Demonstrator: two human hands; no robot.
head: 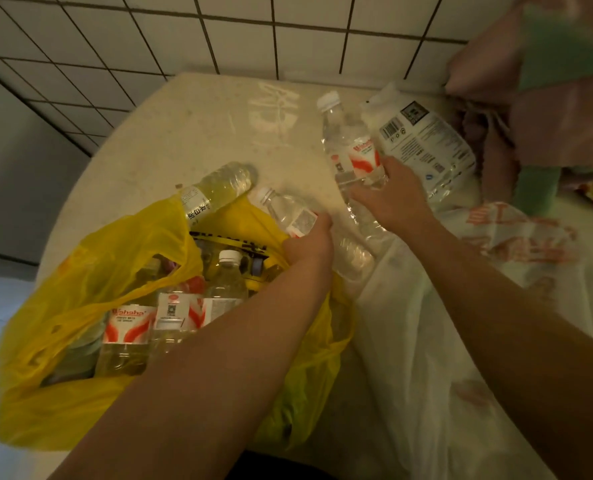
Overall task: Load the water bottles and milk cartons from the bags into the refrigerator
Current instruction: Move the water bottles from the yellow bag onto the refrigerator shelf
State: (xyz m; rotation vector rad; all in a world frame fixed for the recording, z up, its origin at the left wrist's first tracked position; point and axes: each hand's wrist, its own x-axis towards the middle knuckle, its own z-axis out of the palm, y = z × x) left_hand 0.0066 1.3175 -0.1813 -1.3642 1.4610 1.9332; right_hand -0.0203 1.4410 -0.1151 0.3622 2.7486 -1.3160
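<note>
A yellow plastic bag (pixel 90 382) lies open on the table at the lower left, with several water bottles (pixel 128 334) inside. My left hand (pixel 310 242) grips a clear red-labelled bottle (pixel 288 211) at the bag's upper edge. My right hand (pixel 390 199) grips a second red-labelled water bottle (pixel 348 140) held above the table, cap pointing away. One more bottle (pixel 219 187) with a white label lies on the bag's far rim. A white plastic bag (pixel 426 306) spreads under my right forearm, with another clear bottle (pixel 354 251) lying at its mouth.
The pale round table (pixel 191 133) stands against a white tiled wall (pixel 253 32). A white printed packet (pixel 423 140) lies at the table's right. Pink and green cloth (pixel 548 81) is heaped at the far right. Floor shows at the left.
</note>
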